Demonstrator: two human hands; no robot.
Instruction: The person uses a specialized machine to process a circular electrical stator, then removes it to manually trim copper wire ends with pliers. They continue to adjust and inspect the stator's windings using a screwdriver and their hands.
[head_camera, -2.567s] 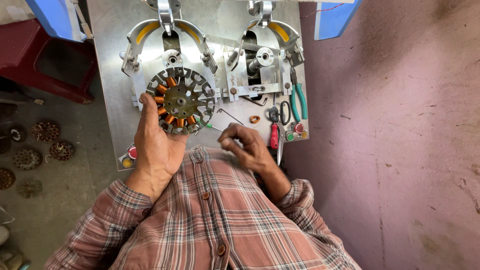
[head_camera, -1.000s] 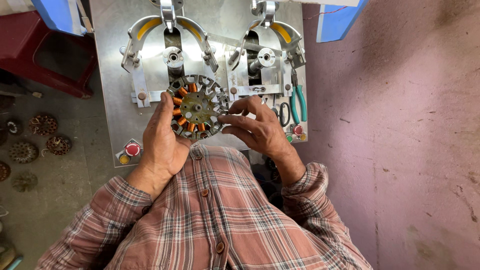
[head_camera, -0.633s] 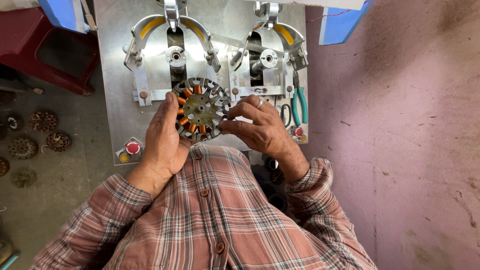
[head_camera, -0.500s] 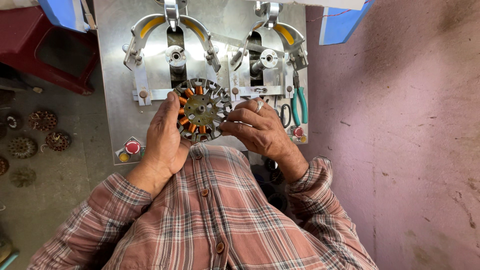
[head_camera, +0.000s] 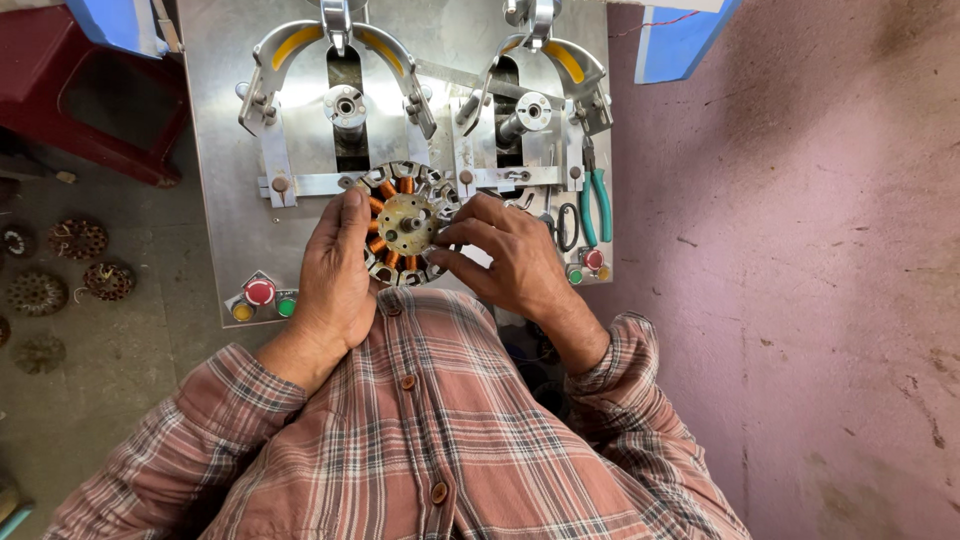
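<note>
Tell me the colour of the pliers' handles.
Teal green, on the pliers lying by the right hand; head view.

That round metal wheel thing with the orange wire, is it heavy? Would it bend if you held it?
The round wound core is probably heavy for its size, since it looks like solid metal packed with copper coils. It likely stays stiff: the left hand and right hand grip its rim without it sagging. Set on edge, its round shape might roll.

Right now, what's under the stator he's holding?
Under the stator, the grey metal winding-machine plate shows around its edges. The left hand and right hand grip its sides. Whatever sits directly beneath it is covered.
</note>
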